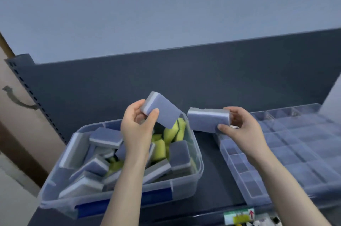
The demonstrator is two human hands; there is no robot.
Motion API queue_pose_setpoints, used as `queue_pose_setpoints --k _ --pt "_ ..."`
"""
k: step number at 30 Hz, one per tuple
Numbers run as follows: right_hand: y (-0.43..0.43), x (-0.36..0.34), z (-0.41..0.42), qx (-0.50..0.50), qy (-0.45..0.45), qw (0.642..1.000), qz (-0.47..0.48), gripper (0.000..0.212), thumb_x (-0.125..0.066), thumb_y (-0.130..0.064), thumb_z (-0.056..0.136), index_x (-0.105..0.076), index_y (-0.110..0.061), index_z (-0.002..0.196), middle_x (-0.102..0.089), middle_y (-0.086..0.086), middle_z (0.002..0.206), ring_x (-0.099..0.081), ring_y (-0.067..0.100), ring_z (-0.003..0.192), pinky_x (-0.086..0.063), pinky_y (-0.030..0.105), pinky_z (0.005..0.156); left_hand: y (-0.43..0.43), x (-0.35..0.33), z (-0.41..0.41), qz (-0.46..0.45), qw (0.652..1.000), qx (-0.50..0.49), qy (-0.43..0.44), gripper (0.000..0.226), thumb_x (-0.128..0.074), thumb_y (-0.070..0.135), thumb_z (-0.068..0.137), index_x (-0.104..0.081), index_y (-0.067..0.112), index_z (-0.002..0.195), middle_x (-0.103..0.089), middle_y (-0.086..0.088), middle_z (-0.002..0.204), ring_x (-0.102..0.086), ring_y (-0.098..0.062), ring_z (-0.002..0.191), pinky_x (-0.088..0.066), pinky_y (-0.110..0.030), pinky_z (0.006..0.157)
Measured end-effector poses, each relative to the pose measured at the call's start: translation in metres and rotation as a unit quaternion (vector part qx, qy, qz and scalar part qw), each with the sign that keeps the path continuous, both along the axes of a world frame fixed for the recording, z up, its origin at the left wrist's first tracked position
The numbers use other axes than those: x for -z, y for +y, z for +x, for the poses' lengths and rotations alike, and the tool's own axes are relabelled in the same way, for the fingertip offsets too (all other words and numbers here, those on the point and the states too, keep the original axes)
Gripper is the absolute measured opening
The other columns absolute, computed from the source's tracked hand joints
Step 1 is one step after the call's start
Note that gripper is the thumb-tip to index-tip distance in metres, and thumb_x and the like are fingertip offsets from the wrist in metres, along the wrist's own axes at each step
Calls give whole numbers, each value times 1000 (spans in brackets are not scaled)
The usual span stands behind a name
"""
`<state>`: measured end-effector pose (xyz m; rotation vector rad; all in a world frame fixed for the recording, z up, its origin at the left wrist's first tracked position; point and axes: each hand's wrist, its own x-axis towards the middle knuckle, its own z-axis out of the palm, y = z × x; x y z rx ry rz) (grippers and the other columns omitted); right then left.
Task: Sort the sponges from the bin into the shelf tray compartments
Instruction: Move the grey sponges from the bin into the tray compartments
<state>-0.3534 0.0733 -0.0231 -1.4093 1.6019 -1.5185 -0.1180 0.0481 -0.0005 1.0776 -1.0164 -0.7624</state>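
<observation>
A clear plastic bin [184, 188] on the left of the dark shelf holds several blue-grey sponges and yellow-green sponges [159, 149]. My left hand [137, 128] grips one blue-grey sponge [163, 110] above the bin, tilted. My right hand [239, 128] grips a second blue-grey sponge [206, 119] in the air between the bin and the tray. The clear compartment tray [299, 153] lies to the right; its compartments look bare, with small items only at the far edge.
A dark back panel [166, 81] rises behind the shelf, with a slotted upright [27, 87] at the left. The tray's raised lid [332, 96] stands at the far right. A price label strip [239, 217] runs along the shelf's front edge.
</observation>
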Motion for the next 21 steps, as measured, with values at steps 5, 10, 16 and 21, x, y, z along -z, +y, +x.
queue_pose_setpoints --k 5,10,16,21 --pt "5 -1 -60 33 -29 999 -10 33 -74 -9 76 -61 -29 99 -68 -6 93 -64 14 89 -53 34 81 1 4 -70 3 999 16 -28 36 -74 15 80 -60 36 106 -65 19 98 -61 4 88 -47 -15 74" --pt "2 10 -113 41 -56 997 -19 31 -72 -7 79 -61 -24 104 -69 -3 94 -64 12 86 -49 24 74 4 19 -131 21 998 24 -54 36 -73 17 81 -61 38 109 -64 23 103 -60 6 96 -48 -18 78" --pt "-11 35 -159 10 -42 999 12 32 -71 -7 79 -64 -23 107 -70 -8 95 -66 9 89 -53 29 77 9 48 -186 51 997 -14 -54 36 -73 13 82 -62 33 108 -66 19 101 -60 9 91 -47 -9 71" --pt "-23 48 -188 -17 -26 999 38 38 -73 -9 78 -63 -22 112 -70 -6 99 -66 8 91 -54 30 81 12 68 -213 79 995 -37 -49 34 -72 13 83 -63 27 113 -67 15 103 -61 5 93 -48 -10 72"
